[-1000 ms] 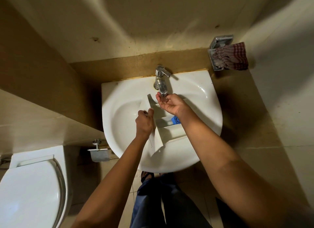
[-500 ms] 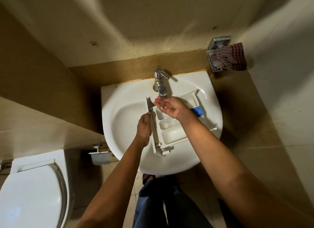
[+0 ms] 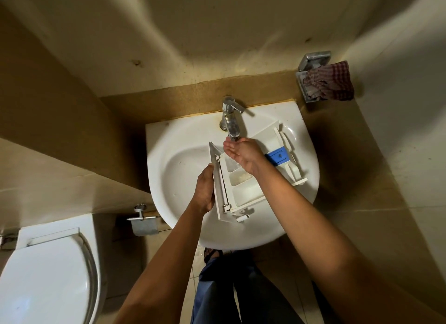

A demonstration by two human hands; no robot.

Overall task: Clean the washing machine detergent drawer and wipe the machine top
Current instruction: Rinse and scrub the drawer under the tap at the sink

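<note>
Drawer (image 3: 244, 191) looks light, stiff, wet-slippery plastic; left grip (image 3: 205, 190) clasps its left front panel, the soundest hold; right grip (image 3: 241, 152) lies cupped, holding nothing, under tap (image 3: 231, 126).

Both arms are bare for as far up as they show, the left forearm (image 3: 154, 263) and the right forearm (image 3: 325, 227) alike, plain down to the wrists. The left hand (image 3: 205, 191) sits in shadow, so little of it can be made out beyond the knuckles. The right hand (image 3: 243, 155) catches more light, and its palm glistens wet in spots beside its fingers (image 3: 231, 147). Below, between the two arms, the person wears a blue garment (image 3: 217, 292), loose soft cloth with long folds, darker on the right side where shadow falls; trousers or a skirt, I cannot tell which. At its top edge a dark sandal (image 3: 212, 252) shows, straps crossing a foot.
</note>
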